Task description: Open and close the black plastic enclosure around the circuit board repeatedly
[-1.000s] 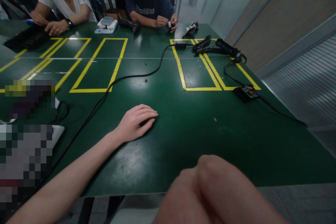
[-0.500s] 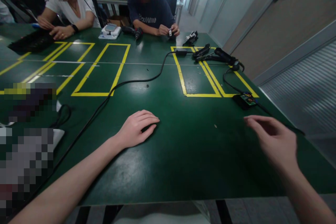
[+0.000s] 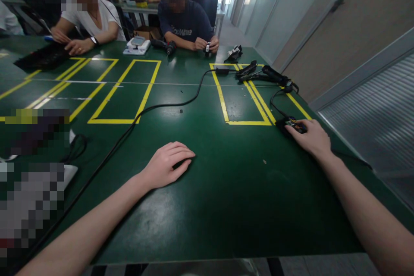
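Note:
My left hand (image 3: 168,164) rests on the green table (image 3: 226,207), its fingers relaxed and the thumb apart, with nothing in it. Over at the right edge, my right hand (image 3: 312,139) has its thumb and fingers around a small circuit board (image 3: 293,126) on a black base. The board still lies on the table, and its right part is hidden by the fingers. From it a thin black cable (image 3: 274,104) runs to a black jointed device (image 3: 273,75) lying beyond.
A long black cable (image 3: 164,105) crosses the table between yellow tape outlines (image 3: 246,123). Across from me sit co-workers, with a power drill (image 3: 168,46), a white scale (image 3: 137,44) and a black tray (image 3: 45,57) near them. Blurred items (image 3: 35,202) lie at the left.
My right hand has moved forward and left onto the circuit board, which has shifted slightly left. My left hand stays in place. The view has tilted up a little.

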`<state>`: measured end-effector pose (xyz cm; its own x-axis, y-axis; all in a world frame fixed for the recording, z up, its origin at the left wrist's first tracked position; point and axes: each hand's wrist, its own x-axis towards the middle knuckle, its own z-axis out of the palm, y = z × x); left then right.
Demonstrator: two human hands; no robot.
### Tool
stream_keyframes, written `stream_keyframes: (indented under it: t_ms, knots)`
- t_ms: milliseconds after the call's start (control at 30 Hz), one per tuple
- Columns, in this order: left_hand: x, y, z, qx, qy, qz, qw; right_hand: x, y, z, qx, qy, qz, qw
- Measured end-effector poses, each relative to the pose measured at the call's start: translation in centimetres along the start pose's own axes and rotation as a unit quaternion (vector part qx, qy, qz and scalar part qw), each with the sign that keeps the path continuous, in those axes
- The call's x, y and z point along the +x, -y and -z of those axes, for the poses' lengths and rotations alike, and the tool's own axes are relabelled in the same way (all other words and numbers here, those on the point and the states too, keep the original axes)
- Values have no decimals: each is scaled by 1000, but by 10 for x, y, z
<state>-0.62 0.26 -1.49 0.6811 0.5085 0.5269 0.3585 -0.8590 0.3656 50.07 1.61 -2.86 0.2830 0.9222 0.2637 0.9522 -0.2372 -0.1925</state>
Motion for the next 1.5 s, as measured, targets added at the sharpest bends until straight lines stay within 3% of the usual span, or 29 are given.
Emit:
stream_keyframes:
  t_ms: [67,200,333,467,600,867,1033,1267,1500]
  knots:
    - [0,0,0,-2,3,4,1000,-3,32,-6,1,-3,-5,1000]
    - [0,0,-1,-2,-3,15,1000,-30,119,-15,75,6,157,985]
    - [0,0,1,4,-21,22,1000,-70,199,-17,177,56,366,912]
    - [0,-4,2,-7,5,9,1000,-95,242,-14,212,81,506,832]
    - [0,-8,2,-6,63,40,997,-98,244,-8,241,58,510,823]
    - [0,-8,-3,50,99,96,989,-94,240,-13,274,27,489,828]
    - [-2,-3,-5,49,80,108,990,-84,246,-26,285,41,469,835]
    - [-1,3,-3,50,4,115,992,-80,243,-23,278,102,460,837]
    - [-2,5,-3,82,59,135,986,-90,239,-13,281,136,416,854]
